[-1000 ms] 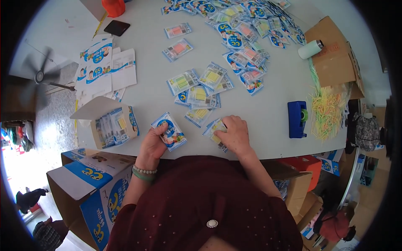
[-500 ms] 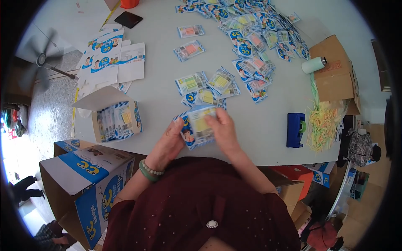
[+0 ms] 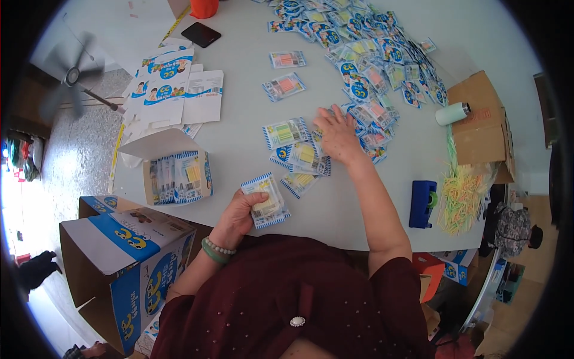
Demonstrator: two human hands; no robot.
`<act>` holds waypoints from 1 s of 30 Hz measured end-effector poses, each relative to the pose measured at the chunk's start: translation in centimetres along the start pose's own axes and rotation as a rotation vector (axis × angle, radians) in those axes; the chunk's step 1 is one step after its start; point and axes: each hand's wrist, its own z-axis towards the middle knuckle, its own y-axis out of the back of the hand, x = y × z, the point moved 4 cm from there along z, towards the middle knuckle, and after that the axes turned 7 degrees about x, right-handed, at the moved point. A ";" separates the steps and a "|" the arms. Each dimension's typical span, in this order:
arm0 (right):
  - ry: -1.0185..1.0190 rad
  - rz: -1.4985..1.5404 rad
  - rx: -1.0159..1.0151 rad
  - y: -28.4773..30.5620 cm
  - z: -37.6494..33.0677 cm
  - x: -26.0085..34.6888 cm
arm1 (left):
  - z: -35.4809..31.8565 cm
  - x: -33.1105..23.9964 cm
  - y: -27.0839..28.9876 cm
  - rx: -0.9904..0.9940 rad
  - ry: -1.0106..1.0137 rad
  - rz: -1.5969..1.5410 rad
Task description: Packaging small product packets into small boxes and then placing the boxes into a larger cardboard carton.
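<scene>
My left hand (image 3: 238,214) grips a blue-and-white packet (image 3: 270,209) with yellow showing through it, thumb on top, near the table's front edge. Whether it is one packet or a small stack I cannot tell. My right hand (image 3: 338,136) is empty and reaches forward with its fingers apart, over the near end of the packet pile (image 3: 372,107). Beside it lies a small cluster: a packet with green contents (image 3: 286,133), yellow ones (image 3: 304,154) and one loose yellow packet (image 3: 298,183) closer to me. To the left stands an open white carton (image 3: 206,175) with packets upright in it.
Flat printed cartons (image 3: 160,90) and a black phone (image 3: 201,35) lie far left. Two pink packets (image 3: 283,87) lie mid-table. At right are a blue tape dispenser (image 3: 423,204), paper shreds (image 3: 459,206), a pale green bottle (image 3: 452,113) and a cardboard box (image 3: 478,128).
My right hand has let go of the packet and moved forward and right to the pile. My left hand keeps the packet, now tilted the other way. The whole view has shifted slightly.
</scene>
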 end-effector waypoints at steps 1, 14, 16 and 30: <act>0.012 -0.004 0.002 0.3 -0.2 -0.4 | -0.1 -0.1 -0.2 0.007 0.018 -0.002; -0.079 0.089 0.138 3.0 -1.2 -4.0 | 0.6 -0.8 -0.1 -0.031 -0.006 0.005; -0.069 0.143 0.155 2.9 -0.3 -4.0 | 0.5 -0.4 0.2 -0.010 -0.036 0.031; -0.030 0.347 0.157 1.3 4.3 6.0 | 0.5 0.8 0.1 0.115 -0.129 0.154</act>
